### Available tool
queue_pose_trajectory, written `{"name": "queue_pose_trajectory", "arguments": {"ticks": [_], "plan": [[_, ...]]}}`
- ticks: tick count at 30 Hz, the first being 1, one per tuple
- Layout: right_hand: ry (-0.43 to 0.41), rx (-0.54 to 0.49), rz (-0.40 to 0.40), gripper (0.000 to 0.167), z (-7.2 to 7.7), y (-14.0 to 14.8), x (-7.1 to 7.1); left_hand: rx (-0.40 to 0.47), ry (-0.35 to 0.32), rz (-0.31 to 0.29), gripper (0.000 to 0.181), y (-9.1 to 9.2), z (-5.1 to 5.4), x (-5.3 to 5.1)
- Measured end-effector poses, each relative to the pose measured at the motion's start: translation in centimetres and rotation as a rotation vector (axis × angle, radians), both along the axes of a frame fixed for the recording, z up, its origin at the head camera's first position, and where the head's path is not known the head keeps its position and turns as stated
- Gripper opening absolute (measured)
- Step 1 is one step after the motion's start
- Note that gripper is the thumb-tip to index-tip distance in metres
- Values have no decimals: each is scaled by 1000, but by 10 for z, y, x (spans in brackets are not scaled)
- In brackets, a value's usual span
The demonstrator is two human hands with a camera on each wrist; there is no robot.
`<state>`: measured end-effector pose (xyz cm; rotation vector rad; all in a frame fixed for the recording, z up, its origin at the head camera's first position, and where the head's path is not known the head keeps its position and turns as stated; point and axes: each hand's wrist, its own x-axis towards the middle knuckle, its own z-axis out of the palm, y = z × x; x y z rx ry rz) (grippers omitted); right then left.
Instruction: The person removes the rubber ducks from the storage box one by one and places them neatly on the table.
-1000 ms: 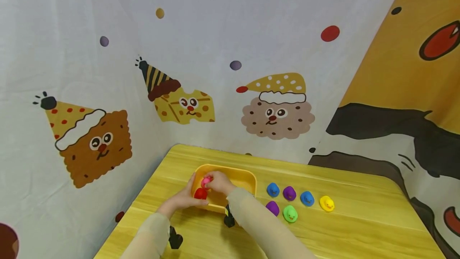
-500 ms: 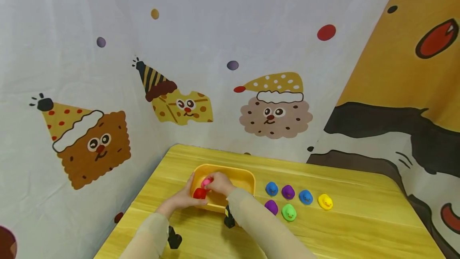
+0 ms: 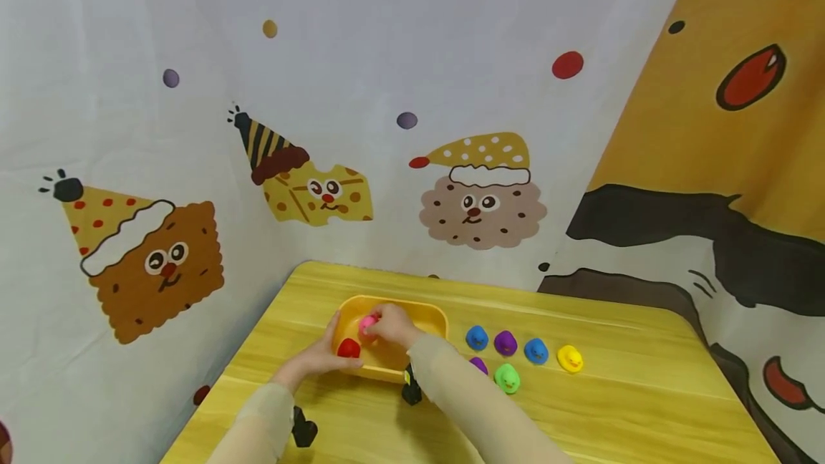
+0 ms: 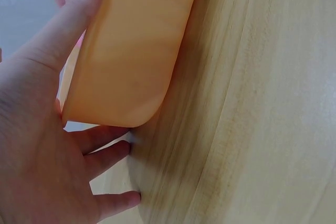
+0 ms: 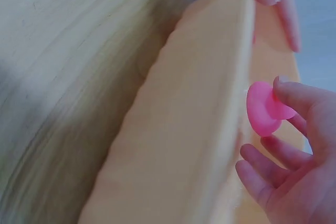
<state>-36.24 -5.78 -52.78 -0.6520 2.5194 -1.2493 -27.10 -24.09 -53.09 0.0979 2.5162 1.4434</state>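
Inside a yellow-orange plastic bin [image 3: 387,372], my right hand [image 3: 398,326] pinches a pink rubber duck [image 3: 367,325] between thumb and fingertips. The right wrist view has this pink duck [image 5: 262,109] tilted, with the lower fingers [image 5: 261,169] away from it. My left hand [image 3: 317,358] grips the left end of the bin, its thumb over the near rim and its index finger along the far side. A red toy [image 3: 349,349], probably another duck, lies in the left corner by the left thumb, partly covered. In the left wrist view, the left hand [image 4: 42,129] spans the bin's end.
Right of the bin sit several ducks in two rows: a blue duck [image 3: 477,337], a purple duck [image 3: 505,343], another blue duck [image 3: 536,351], a yellow duck [image 3: 570,359] and a green duck [image 3: 507,379]. The right sleeve [image 3: 470,396] partly hides a second purple duck [image 3: 479,365]. Printed cloth hangs behind the table.
The head view has turned a little to the right. My right hand and the pink duck have shifted slightly right within the bin, away from the red toy. The left hand keeps its hold.
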Motion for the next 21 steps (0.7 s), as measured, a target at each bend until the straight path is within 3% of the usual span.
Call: {"name": "queue_pose_trajectory", "arguments": {"ticks": [6,13,21], "plan": [[-21,-56,47,20,11,5,-1,-8,-23,15,125,-3,0,0],[55,8,57,21,22,16,-2,-34,-39,3,124,-3,-2,1],[20,-45,51,22,29,33,2,-11,-34,-3,127,1,5,1]]}}
